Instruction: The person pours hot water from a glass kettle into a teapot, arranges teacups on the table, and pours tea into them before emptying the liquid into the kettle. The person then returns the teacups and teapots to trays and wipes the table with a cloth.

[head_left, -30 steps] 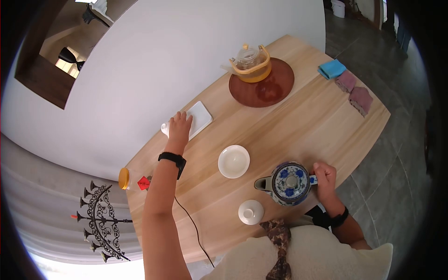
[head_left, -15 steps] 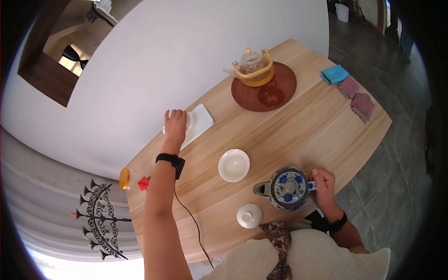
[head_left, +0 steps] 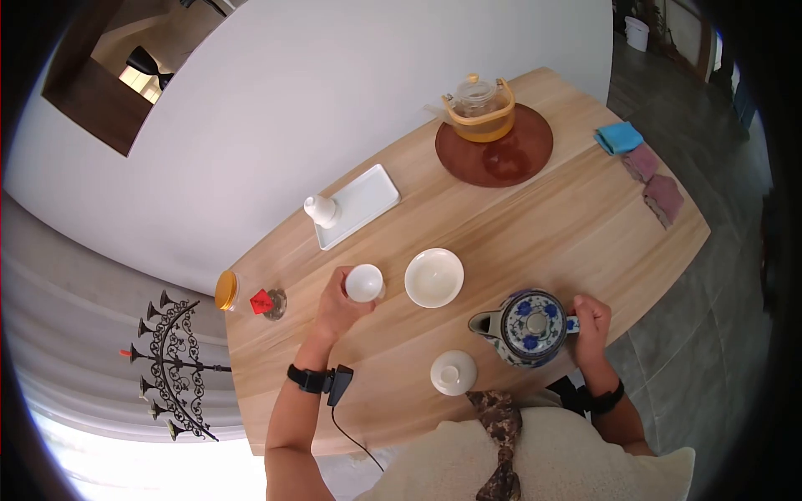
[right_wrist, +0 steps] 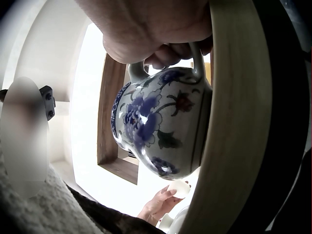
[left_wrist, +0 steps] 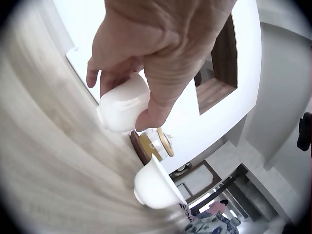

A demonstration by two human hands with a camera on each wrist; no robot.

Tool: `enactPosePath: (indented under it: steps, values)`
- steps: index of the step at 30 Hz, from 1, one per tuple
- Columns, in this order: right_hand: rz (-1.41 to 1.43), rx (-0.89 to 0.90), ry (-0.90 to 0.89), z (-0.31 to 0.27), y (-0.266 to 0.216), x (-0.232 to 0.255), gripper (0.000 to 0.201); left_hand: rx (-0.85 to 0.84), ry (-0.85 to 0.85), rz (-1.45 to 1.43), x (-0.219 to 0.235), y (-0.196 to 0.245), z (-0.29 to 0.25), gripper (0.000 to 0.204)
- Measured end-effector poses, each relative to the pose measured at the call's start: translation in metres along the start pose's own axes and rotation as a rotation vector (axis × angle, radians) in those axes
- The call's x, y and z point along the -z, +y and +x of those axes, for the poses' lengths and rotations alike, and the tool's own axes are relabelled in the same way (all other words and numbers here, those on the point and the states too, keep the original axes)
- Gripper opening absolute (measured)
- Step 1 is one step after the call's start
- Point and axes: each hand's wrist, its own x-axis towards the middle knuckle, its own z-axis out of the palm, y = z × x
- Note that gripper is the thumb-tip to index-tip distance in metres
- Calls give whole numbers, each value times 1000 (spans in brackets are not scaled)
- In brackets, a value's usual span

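Observation:
Between thumb and fingers, my left hand (head_left: 336, 305) holds a small white cup (head_left: 365, 282), its opening facing up in the head view. The left wrist view shows the cup (left_wrist: 124, 105) close over the wood, thumb on one side and fingers on the other. Just right of it stands a wide white bowl (head_left: 434, 278) with a flared rim. My right hand (head_left: 591, 326) grips the handle of a blue-and-white flowered teapot (head_left: 528, 328), lid on, spout pointing left. A white lid (head_left: 454, 372) with a ring knob lies by the table's near edge.
At the back, a white tray (head_left: 372, 200) carries a white stack (head_left: 321, 211). A glass teapot (head_left: 480, 108) stands on a round red-brown mat (head_left: 535, 154). Folded cloths (head_left: 619, 138) lie far right. To the left are a yellow-lidded jar (head_left: 225, 290) and a red item (head_left: 261, 301).
My left hand has lifted a white cup from the tray and brought it toward me, beside the bowl. The right hand stays on the teapot handle.

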Motion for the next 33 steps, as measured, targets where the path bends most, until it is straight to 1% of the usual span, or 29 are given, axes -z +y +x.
enactPosePath:
  steps: [1, 2, 4, 5, 7, 8, 10, 13, 17, 19, 24, 26, 28, 29, 31, 32, 33]
  values:
    - [4, 11, 2, 0, 0, 0, 34, -17, -51, 41, -5, -3, -8, 53]
    - [8, 20, 7, 0, 1, 0, 34, -12, -49, 35, -8, -2, -14, 53]
    - [-7, 14, 5, 0, 0, 1, 34, 62, -119, -12, -13, 4, -27, 56]
    - [-15, 11, 8, 0, 0, 1, 35, 68, -118, -19, -15, 4, -31, 56]
    - [-31, 24, 8, 1, 0, 0, 35, 9, -129, -61, -20, 5, -39, 56]
    - [-40, 39, 13, 1, 0, 1, 35, 18, -132, -67, -22, 6, -42, 56]
    - [-36, 26, 15, 1, 3, 1, 35, -6, -98, 5, -28, 8, -44, 55]
    - [-29, 15, 18, 1, 4, 1, 35, -13, -111, -82, -35, 7, -46, 54]
    - [-11, 27, 22, 2, 7, 1, 35, -14, -93, -28, -41, 12, -48, 54]
    - [-14, 28, 22, 2, 8, 1, 35, -72, -44, -32, -45, 6, -46, 57]
    - [7, 30, 9, 2, 11, 2, 34, -72, -51, -3, -46, 0, -43, 60]
    - [14, 30, 15, 3, 12, 4, 34, -79, -60, -1, -45, 6, -44, 62]
    - [1, 26, 18, 3, 10, 4, 35, -11, -173, 53, -38, 18, -46, 74]
    - [-12, 22, 21, 3, 8, 3, 35, -15, -172, 54, -34, 15, -45, 74]
    - [-12, 25, 25, 4, 8, 3, 35, -164, -334, -206, -19, 6, -41, 90]
    - [-15, 22, 26, 3, 8, 3, 35, -165, -335, -203, -7, 6, -36, 90]
    - [-13, 23, 27, 3, 8, 3, 35, -45, -375, -352, 9, 8, -27, 93]
